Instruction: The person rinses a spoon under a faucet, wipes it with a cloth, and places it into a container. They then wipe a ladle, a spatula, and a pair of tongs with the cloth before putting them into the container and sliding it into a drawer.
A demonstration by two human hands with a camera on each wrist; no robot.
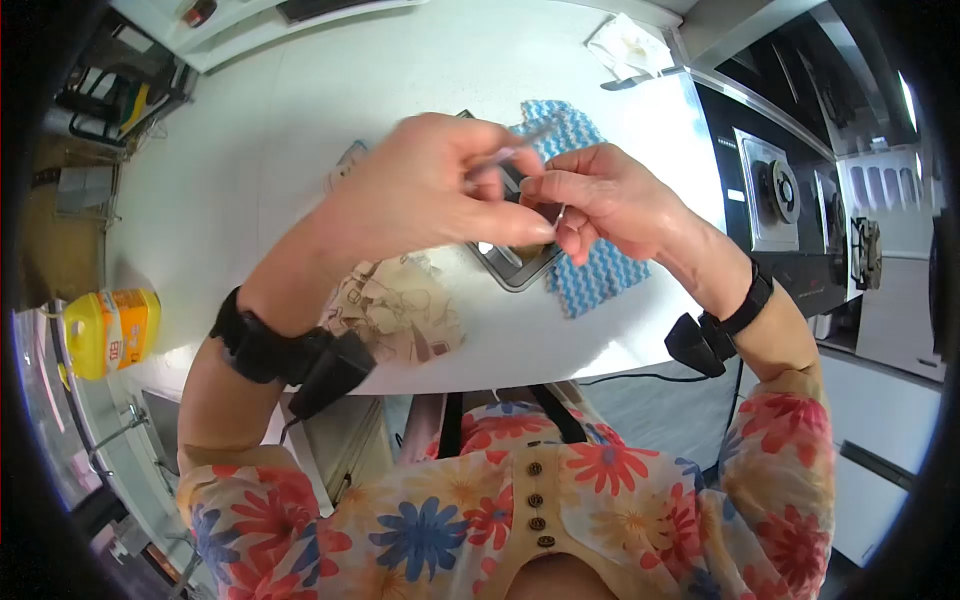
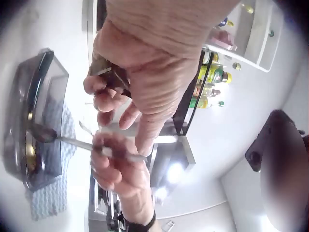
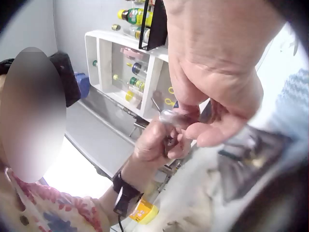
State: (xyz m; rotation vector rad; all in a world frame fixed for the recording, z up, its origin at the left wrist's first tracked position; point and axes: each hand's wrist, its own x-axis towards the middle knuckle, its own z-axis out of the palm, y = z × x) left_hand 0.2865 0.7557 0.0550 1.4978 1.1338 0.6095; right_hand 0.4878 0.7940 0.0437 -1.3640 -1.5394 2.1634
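Observation:
My left hand (image 1: 430,185) curls round a slim metal utensil (image 1: 505,157), blurred and mostly hidden by the fingers. In the left wrist view a dark, shiny part of it shows in the palm. Facing it, my right hand (image 1: 620,205) pinches a spoon (image 2: 75,141) by its handle, its dark oval end pointing away from the fingers. The left thumb reaches close to the handle's end. Below both hands stands a see-through dark tray (image 1: 513,287), with metal pieces in it, partly covered by the hands.
A blue-and-white wavy cloth (image 1: 600,285) lies beside and under the tray. Printed paper or cloth (image 1: 395,310) is at the near left of the white table. A yellow jug (image 1: 110,333) stands at far left, a stove (image 1: 770,190) at right, and a crumpled white cloth (image 1: 628,45) at back right.

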